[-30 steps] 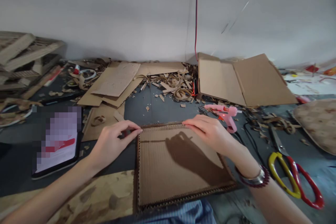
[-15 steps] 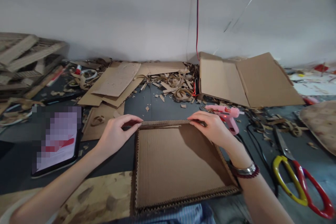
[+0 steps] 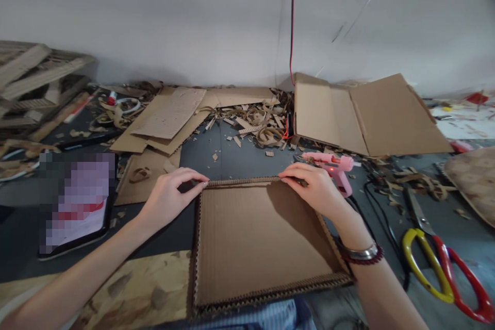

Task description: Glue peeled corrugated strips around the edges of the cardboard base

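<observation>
A shallow cardboard tray with low corrugated walls lies in front of me, its near edge close to my lap. Along its far side runs a corrugated cardboard strip. My left hand pinches the strip's left end at the far left corner, thumb and fingertips together. At the far right corner my right hand pinches the other end the same way. Just beyond the right hand lies a pink glue gun with a small red light on. The tray's right wall is partly hidden behind my right forearm.
Scissors with yellow and red handles lie at the right, near a black cable. A phone is at the left. Cardboard sheets, scraps and a folded cardboard piece line the wall.
The view has shifted slightly. Both hands keep their pinch on the far strip, which now looks more upright and thinner against the tray's far edge.
</observation>
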{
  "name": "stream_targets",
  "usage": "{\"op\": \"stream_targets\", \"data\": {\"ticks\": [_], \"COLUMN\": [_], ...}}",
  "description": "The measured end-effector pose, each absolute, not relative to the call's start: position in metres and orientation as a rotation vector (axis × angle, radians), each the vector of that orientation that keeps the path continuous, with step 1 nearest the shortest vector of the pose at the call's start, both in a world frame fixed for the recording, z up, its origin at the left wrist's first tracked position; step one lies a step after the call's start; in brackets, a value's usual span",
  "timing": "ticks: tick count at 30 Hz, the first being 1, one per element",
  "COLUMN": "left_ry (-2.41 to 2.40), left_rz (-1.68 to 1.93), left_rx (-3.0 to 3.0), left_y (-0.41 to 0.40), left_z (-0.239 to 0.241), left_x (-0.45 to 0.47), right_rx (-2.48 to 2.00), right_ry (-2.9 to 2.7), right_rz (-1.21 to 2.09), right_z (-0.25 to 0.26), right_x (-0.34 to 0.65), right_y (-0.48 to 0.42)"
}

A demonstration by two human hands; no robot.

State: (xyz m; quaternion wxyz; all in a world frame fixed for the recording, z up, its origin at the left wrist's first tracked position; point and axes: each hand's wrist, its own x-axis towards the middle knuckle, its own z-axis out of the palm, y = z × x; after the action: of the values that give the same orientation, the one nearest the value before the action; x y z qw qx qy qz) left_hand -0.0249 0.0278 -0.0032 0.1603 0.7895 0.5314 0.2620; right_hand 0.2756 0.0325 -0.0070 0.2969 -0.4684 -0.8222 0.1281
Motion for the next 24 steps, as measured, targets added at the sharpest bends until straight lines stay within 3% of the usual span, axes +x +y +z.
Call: {"op": "stream_targets", "data": {"ticks": [24], "left_ry": [1.582], "left_rz": [0.824], "left_rx": [2.073], "left_y": [0.028], "left_z": [-0.007], "left_x": [-0.019], "right_rx": [-1.162], "right_ry": [-2.211], "right_rz": [0.178], "right_z": [-0.019], "right_x": [0.273], "right_y": [0.037]}}
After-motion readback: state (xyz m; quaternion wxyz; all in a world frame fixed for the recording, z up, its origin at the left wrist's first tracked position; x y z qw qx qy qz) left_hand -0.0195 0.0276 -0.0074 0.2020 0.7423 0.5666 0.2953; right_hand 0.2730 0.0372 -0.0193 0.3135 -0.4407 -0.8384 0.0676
